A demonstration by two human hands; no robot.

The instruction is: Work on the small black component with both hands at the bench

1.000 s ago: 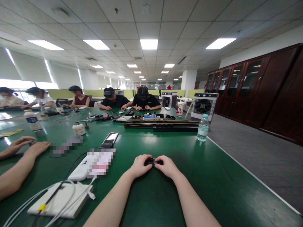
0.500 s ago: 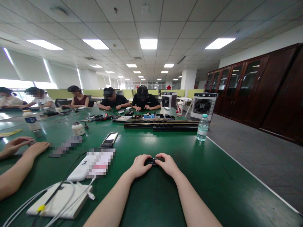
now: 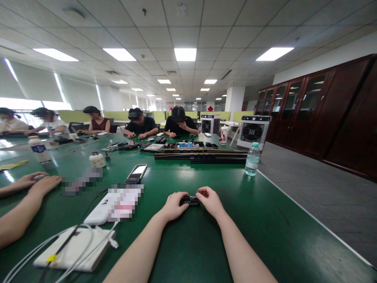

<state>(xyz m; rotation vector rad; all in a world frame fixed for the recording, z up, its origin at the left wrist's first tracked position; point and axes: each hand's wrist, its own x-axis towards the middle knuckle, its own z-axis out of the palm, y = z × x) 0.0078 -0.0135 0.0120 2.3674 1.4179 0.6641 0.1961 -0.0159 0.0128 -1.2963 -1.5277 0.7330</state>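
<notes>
A small black part (image 3: 192,201) with uneven detail on top lies on the green table (image 3: 188,239) in front of me. Its left end is held between the thumb and fingers of my left hand (image 3: 173,205). At the other end, my right hand (image 3: 211,202) is curled in a pinch, thumb and index fingertip close together. Whatever sits between those fingertips is too small to make out. The part's exact kind cannot be told at this size.
Left of my arms lie a white power bank (image 3: 98,208), a phone (image 3: 137,173) and a white box (image 3: 75,251) with cables. A water bottle (image 3: 252,159) stands right, black rails (image 3: 203,156) lie ahead. A co-worker's hands (image 3: 44,182) are at far left.
My right hand has risen slightly and drawn back from the black part, uncovering more of its right end. My left hand stays in place. A person opposite has lifted a hand to their face.
</notes>
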